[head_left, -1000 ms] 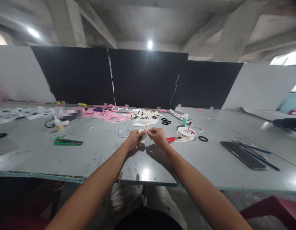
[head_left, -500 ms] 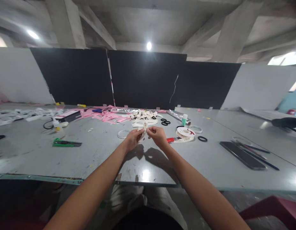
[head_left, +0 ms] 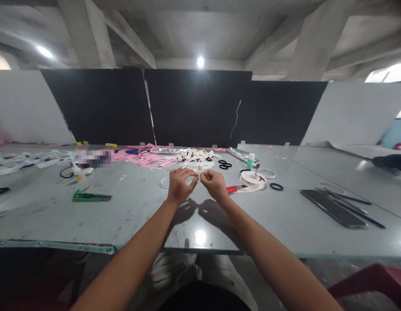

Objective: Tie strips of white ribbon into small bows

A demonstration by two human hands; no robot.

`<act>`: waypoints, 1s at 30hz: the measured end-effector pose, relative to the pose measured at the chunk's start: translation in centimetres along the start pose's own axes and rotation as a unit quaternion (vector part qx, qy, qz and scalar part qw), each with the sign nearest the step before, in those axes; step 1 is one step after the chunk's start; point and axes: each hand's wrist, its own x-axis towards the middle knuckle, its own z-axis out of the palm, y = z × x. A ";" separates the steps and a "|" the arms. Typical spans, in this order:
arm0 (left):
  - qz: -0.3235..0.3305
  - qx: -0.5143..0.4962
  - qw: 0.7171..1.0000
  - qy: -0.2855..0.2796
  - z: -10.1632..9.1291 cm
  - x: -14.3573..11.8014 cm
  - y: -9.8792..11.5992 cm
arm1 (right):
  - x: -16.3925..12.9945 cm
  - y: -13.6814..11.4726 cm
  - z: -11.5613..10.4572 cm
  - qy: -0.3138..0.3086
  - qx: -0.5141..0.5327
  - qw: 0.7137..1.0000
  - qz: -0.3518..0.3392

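Observation:
My left hand (head_left: pixel 180 185) and my right hand (head_left: pixel 214 183) meet above the middle of the table, fingertips nearly touching. A short piece of cream printed ribbon (head_left: pixel 199 169) shows between them, pinched at the fingertips; most of it is hidden. Both hands are closed, thumb against fingers. Just right of my right hand lies a red-handled tool (head_left: pixel 232 189), partly covered by the hand. Beside it is a white ribbon spool (head_left: pixel 253 177) with a loose tail of printed ribbon. A white ring (head_left: pixel 163 183) lies partly behind my left hand.
Behind the hands sit a heap of cream ribbon pieces (head_left: pixel 200 155), pink strips (head_left: pixel 148 159) and black scissors handles (head_left: pixel 224 164). A green cutter (head_left: pixel 92 196) lies left. Right are a black ring (head_left: pixel 276 186), a glue stick (head_left: pixel 250 161), a dark phone (head_left: pixel 332 208) and pens (head_left: pixel 359 211).
My left hand has turned over, its back now facing up and its fingers reaching toward the right hand. Less ribbon shows now. My right hand stays nearly in place.

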 end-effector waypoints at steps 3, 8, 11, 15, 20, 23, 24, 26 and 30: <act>-0.008 -0.002 1.000 -0.006 0.2 -0.1 0.0 | -0.1 0.1 0.0 -0.002 -0.022 1.000 -0.021; -0.017 -0.004 1.000 -0.005 0.2 -0.1 0.0 | -0.2 0.1 0.1 -0.004 -0.070 0.996 -0.060; -0.023 0.004 1.000 -0.002 0.1 -0.1 0.2 | -0.3 -0.1 0.2 -0.002 -0.080 0.994 -0.068; -0.025 0.014 1.000 -0.002 0.0 0.0 0.5 | -0.3 -0.3 0.2 0.000 -0.071 0.995 -0.070; -0.036 0.012 0.999 0.001 0.0 0.1 0.6 | -0.3 -0.3 0.3 0.000 -0.059 0.996 -0.067; -0.043 0.012 0.999 0.001 0.0 0.1 0.6 | -0.3 -0.3 0.3 -0.002 -0.062 0.996 -0.064; -0.046 0.013 0.999 0.001 0.0 0.1 0.6 | -0.3 -0.3 0.2 -0.003 -0.062 0.996 -0.063; -0.052 0.012 0.999 -0.001 0.0 0.1 0.7 | -0.3 -0.3 0.2 -0.005 -0.059 0.996 -0.060; -0.067 -0.002 0.998 0.000 0.0 0.2 0.7 | -0.4 -0.5 0.2 -0.003 -0.042 0.998 -0.052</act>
